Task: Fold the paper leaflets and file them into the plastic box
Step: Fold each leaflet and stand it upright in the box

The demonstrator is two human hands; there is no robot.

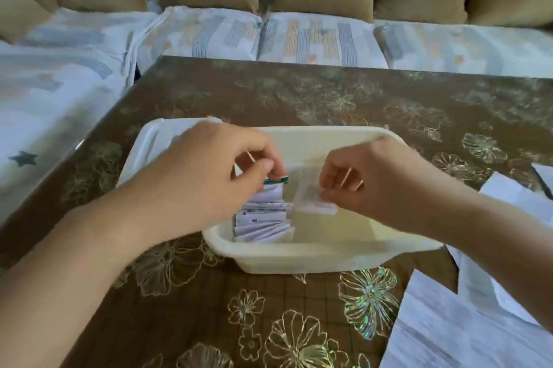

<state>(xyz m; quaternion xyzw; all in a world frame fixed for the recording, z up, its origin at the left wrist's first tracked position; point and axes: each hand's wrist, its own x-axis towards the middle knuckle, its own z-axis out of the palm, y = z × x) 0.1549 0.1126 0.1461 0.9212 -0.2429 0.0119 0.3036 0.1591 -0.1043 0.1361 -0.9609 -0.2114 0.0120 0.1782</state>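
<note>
A cream plastic box (pixel 323 254) stands in the middle of the table. In its left part stands a row of several folded leaflets (pixel 263 221). My left hand (pixel 215 176) reaches over the box and pinches the top of the rearmost leaflet, which has a green edge (pixel 276 180). My right hand (pixel 374 179) pinches a small folded leaflet (pixel 311 198) and holds it, blurred, above the box just right of the row.
The box's lid (pixel 140 152) lies behind my left hand. Unfolded white sheets (pixel 466 322) lie at the table's right edge and front right corner. A sofa (pixel 269 35) with tan cushions borders the table at the back and left. The brown floral tablecloth (pixel 329 92) covers the table.
</note>
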